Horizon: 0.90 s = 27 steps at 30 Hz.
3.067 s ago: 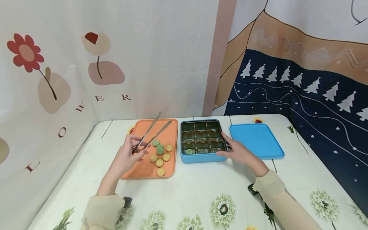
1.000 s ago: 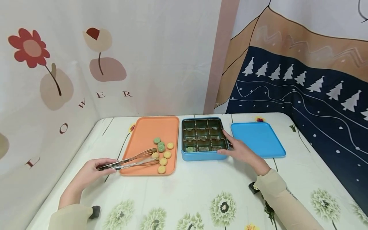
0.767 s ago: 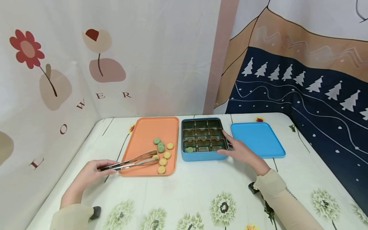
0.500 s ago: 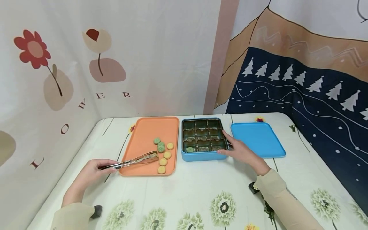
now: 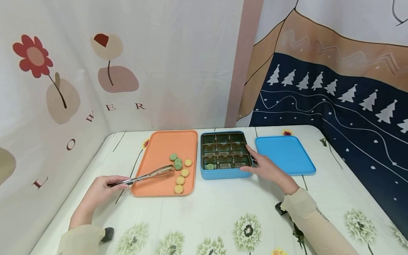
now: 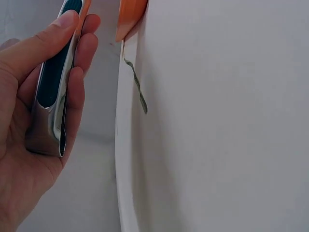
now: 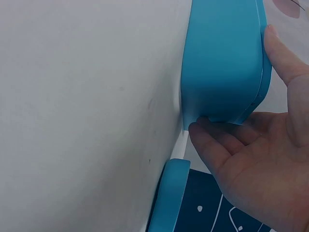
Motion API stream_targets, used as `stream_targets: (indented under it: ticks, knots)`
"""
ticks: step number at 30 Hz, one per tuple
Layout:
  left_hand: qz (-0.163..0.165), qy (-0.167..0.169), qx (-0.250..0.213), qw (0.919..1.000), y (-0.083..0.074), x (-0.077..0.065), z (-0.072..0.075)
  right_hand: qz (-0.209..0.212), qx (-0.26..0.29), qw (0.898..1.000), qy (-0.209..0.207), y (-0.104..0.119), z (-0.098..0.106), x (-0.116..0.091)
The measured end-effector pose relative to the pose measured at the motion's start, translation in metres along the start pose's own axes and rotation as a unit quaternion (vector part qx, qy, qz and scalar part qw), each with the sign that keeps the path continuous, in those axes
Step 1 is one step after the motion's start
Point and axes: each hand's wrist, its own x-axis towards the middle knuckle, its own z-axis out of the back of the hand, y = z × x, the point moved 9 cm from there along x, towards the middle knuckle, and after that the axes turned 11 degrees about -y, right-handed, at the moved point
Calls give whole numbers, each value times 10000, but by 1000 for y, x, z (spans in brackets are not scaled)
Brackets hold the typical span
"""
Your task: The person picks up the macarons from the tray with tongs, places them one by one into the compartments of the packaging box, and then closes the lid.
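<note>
Where the orange tray (image 5: 169, 143) reaches toward its near left side, the left hand (image 5: 101, 189) is just beyond the edge, holding a pair of metal tongs (image 5: 143, 178). Its thumb lies along the dark inset on one face of the handle and its fingers curl round the other, as I can see from the left wrist view. The tongs' arms are squeezed together, their tips low over the tray near a small heap of green pieces (image 5: 177, 164); whether anything is caught between those tips I cannot tell.

The right hand (image 5: 267, 170) is spread across the near right corner of the blue box (image 5: 226, 174), thumb at the near side and fingers bent against the right wall. From the right wrist view, the thumb tip touches the box up by its rim, with the fingertips against the side below, so the corner sits between them.

That box stands on the table (image 5: 204, 212), just right of the tray, its dark insert (image 5: 224, 148) divided into nine compartments; one green round (image 5: 210, 166) lies in the near left one. On the tray, four yellow rounds (image 5: 180, 180) lie loosely along the right side. A flat blue lid (image 5: 285, 156) rests beyond the right hand.
</note>
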Motion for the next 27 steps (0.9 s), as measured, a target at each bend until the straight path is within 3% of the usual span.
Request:
stream_targets:
  ticks: [27]
  knots:
    - [-133, -28, -331, 9994, -28, 22, -1, -1, 25, 10000, -13, -1, 0, 1]
